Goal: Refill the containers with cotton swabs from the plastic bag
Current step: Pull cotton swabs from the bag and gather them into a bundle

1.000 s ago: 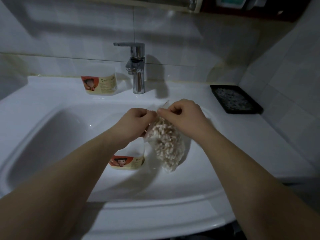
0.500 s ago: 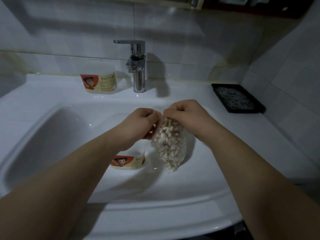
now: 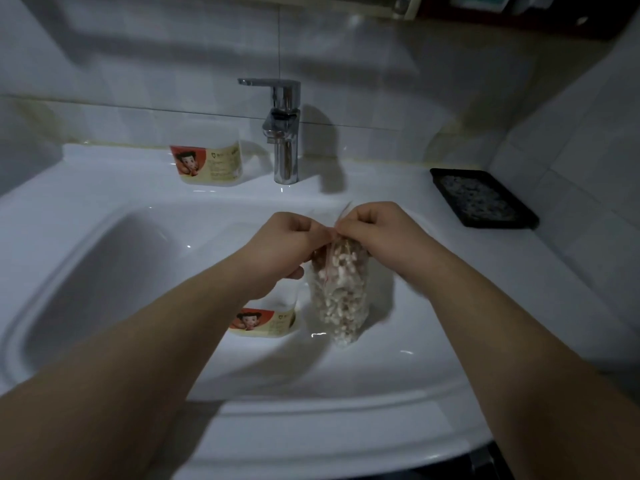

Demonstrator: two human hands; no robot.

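Note:
A clear plastic bag packed with cotton swabs hangs over the white sink basin. My left hand and my right hand both pinch its top edge, knuckles nearly touching. Just left of the bag, a clear round container with a red and cream cartoon label stands in the basin, partly hidden behind my left wrist. A second container with the same label stands on the sink ledge left of the faucet.
A chrome faucet rises at the back middle of the sink. A black tray lies on the ledge at the right, close to the tiled side wall. Tiled wall runs behind the sink.
The bag has swung from tilted to hanging more upright, and my hands have stayed together at its top edge, shifting slightly.

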